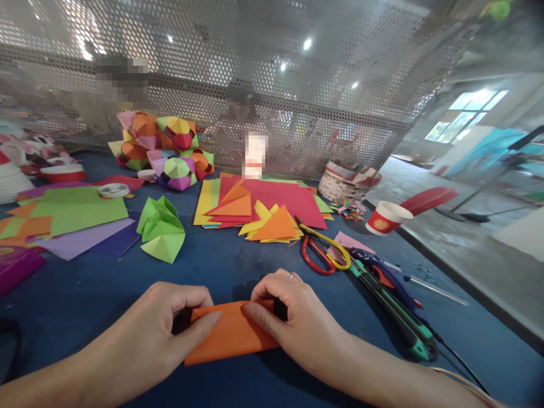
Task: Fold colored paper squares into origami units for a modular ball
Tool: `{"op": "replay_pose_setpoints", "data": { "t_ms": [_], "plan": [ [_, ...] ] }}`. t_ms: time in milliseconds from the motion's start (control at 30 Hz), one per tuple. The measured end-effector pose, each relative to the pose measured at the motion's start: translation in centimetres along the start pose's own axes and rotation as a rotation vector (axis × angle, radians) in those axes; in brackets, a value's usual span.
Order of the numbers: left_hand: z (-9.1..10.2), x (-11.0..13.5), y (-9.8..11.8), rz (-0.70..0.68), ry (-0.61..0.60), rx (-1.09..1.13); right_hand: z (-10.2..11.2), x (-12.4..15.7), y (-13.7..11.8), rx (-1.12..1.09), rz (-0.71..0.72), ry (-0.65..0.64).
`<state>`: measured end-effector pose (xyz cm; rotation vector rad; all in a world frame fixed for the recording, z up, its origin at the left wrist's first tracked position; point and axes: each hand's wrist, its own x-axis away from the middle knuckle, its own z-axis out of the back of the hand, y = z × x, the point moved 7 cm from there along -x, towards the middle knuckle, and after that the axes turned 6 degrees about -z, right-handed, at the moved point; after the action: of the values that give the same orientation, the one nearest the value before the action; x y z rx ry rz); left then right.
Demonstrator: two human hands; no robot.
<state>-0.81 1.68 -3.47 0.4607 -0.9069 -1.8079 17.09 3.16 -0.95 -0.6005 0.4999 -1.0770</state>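
Note:
An orange folded paper (233, 334) lies at the near middle of the blue table, its long edge running left to right. My left hand (174, 323) grips its upper left corner, thumb on top and fingers curled behind the edge. On the upper right part, my right hand (289, 317) pinches the same paper with thumb in front and fingers behind. Beyond the hands stand light green folded paper pieces (161, 226). A small pile of yellow and orange folded triangles (276, 225) sits farther back, in front of red paper sheets (293, 198).
To the right lie scissors (325, 252), a green-black utility knife (393, 309) and a dark blue tool, probably a glue gun (395, 277). A paper cup (387, 218) stands near the right edge. Folded paper balls (174, 170) are stacked back left, before a perforated metal screen (276, 73).

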Motion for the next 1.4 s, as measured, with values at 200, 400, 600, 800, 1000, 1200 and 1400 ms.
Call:
{"op": "replay_pose_setpoints", "data": {
  "t_ms": [200,400,600,800,1000,1200,1400],
  "plan": [
    [0.1,-0.2,-0.2,-0.001,-0.029,-0.042,0.1,-0.1,-0.1,-0.028,0.007,-0.001],
    [0.2,-0.2,0.4,-0.087,0.028,-0.182,-0.1,-0.1,-0.2,0.003,0.002,-0.023],
    [0.6,0.3,2.7,-0.331,0.217,-0.456,-0.6,-0.2,-0.2,0.097,0.048,-0.039],
    [0.8,0.7,3.5,-0.428,0.313,-0.6,-0.8,-0.2,-0.3,0.142,0.071,-0.029],
    [0.9,1.0,3.3,-0.422,0.355,-0.709,-0.8,-0.1,-0.4,0.143,0.094,-0.015],
    [1.0,1.9,4.7,-0.63,0.441,-0.758,-0.8,-0.2,-0.3,0.153,0.086,-0.015],
    [-0.9,3.3,3.3,-0.908,0.177,-0.631,-0.8,-0.2,-0.2,0.165,0.066,-0.038]
  ]
}}
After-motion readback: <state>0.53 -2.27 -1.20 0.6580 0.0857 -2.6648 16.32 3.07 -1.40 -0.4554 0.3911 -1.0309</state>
